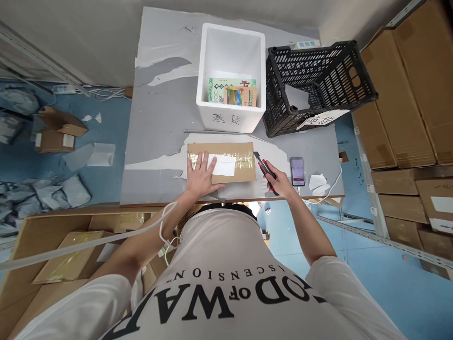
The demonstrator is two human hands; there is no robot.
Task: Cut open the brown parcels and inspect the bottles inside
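Across the upper frame spreads a grey worktable (163, 120); at centre lies a taped cardboard box (240, 164), the left hand (199, 177) flat on it, fingers spread; right of centre, the right hand (278, 182) is curled around a utility knife (264, 169).

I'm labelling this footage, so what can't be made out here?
Head view: contents of the brown, taped cardboard box, hidden by its top.
Head view: part of the slim black-and-red utility knife, covered by the right hand.
Head view: screen text on the black rectangular phone, blurred.
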